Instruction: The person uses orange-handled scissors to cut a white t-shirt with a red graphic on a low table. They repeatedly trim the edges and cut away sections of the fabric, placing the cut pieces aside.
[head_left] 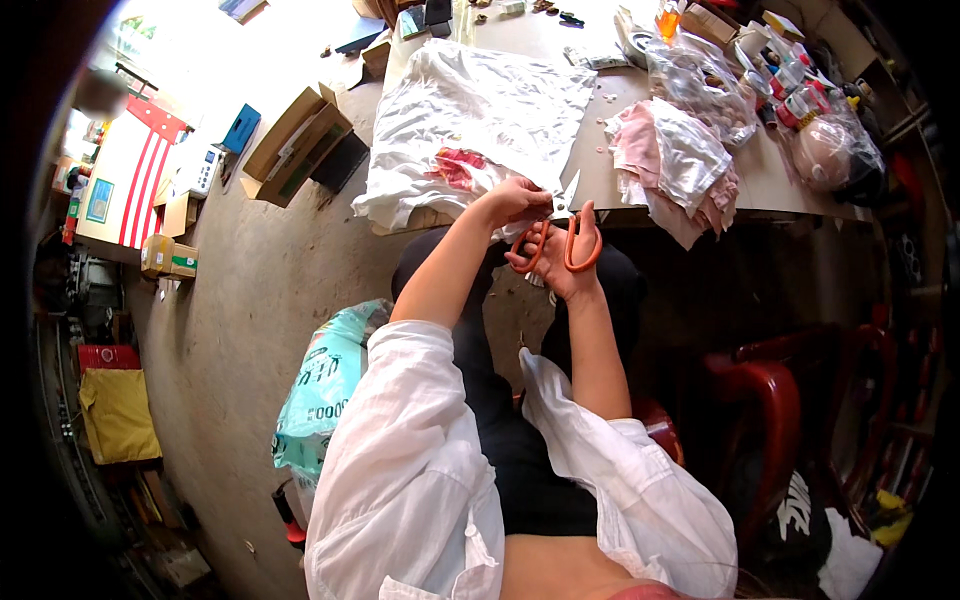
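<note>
A pair of scissors (583, 247) with orange-red loop handles is in my right hand (556, 262), its fingers around and through the loops. The metal blades point away from me and look spread apart. Close to the blades, my left hand (518, 202) is closed in a pinch; what lies between its fingertips is too small to make out. Just beyond my hands a white cloth (480, 110) lies crumpled over the table. On its near part sits a red patterned piece of fabric (459, 167), close to my left wrist.
Pink and white cloths (675, 160) hang over the table edge (790, 208) at right, near clear plastic bags (700, 85) and bottles. Cardboard boxes (295, 145) stand at left. A teal package (325, 385) is beside my left arm, a dark red wooden chair (775, 400) at my right.
</note>
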